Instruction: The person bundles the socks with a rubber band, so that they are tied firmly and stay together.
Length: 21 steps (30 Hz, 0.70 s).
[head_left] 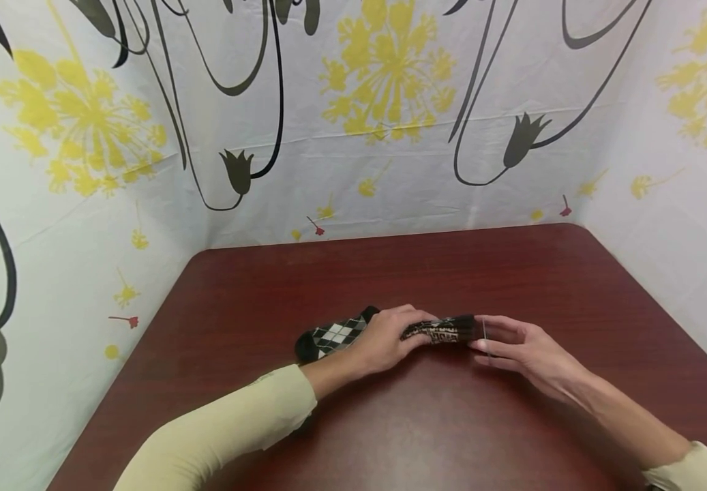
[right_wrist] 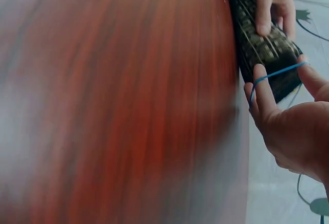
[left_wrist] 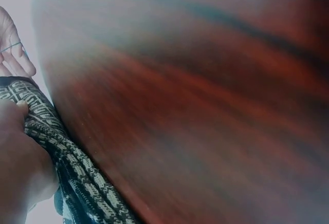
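My left hand (head_left: pixel 388 339) grips a black sock with a cream geometric pattern (head_left: pixel 442 331), bunched lengthwise, thumb on the near side. The sock's dark end points right, toward my right hand (head_left: pixel 531 351). A thin blue rubber band (right_wrist: pixel 280 71) is looped over the spread fingers and thumb of the right hand. In the right wrist view, the stretched band crosses in front of the sock's dark end, with the fingertips right at its sides. Beside my left wrist lies a black, grey and white argyle sock (head_left: pixel 337 335), partly hidden behind the hand.
All this is on a reddish-brown wooden table (head_left: pixel 451 423) with rounded far corners. White fabric walls (head_left: pixel 353 184) with yellow, grey and red flower prints stand along its back and sides. A small dark thing (head_left: pixel 305 424) peeks out under the left sleeve.
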Motion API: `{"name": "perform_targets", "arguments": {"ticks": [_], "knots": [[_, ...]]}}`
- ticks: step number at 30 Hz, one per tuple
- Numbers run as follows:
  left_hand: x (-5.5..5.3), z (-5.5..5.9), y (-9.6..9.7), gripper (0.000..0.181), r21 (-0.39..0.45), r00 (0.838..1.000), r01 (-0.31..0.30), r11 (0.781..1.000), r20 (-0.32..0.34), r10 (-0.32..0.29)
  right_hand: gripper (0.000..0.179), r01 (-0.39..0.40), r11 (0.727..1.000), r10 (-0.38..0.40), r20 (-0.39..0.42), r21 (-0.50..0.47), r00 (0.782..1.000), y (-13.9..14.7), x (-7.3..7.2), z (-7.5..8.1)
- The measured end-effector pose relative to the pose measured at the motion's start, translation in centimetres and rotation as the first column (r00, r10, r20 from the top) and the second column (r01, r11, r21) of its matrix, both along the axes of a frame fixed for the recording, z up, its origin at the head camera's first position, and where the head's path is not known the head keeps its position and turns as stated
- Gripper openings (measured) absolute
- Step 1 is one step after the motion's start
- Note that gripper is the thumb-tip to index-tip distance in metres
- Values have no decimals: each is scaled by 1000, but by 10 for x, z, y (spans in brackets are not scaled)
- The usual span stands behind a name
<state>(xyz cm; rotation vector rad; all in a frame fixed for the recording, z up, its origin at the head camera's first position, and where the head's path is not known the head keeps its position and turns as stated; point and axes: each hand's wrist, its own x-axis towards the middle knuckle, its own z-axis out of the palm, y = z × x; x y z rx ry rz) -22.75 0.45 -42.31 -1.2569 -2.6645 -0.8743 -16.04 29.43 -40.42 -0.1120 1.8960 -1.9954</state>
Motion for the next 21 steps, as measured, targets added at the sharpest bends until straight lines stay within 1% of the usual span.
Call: {"name": "perform_targets", "arguments": {"ticks": [3, 7, 11, 13, 17, 21], "knots": [[0, 0, 0, 34, 22, 1000, -5, 1000, 8, 5, 77, 22, 999, -22, 9, -26, 1000, -11, -2, 1], [0, -1, 0, 38, 30, 1000, -3, 1000, 25, 3, 82, 50, 997, -49, 19, -58, 999, -24, -4, 1], [2, -2, 1, 41, 22, 1000, 5, 1000, 24, -5, 82, 66, 994, -65, 13, -90, 998, -32, -6, 2], [2, -2, 2, 42, 14, 1000, 17, 1000, 14, -17, 82, 66, 994, -66, 6, -90, 998, -35, -7, 3], [3, -3, 2, 43, -16, 998, 63, 998, -30, -63, 83, 56, 994, -58, -19, -98, 998, -39, -8, 4], [3, -4, 3, 42, -73, 989, 86, 994, -111, -94, 82, 37, 994, -43, -61, -101, 997, -43, -8, 5]]}}
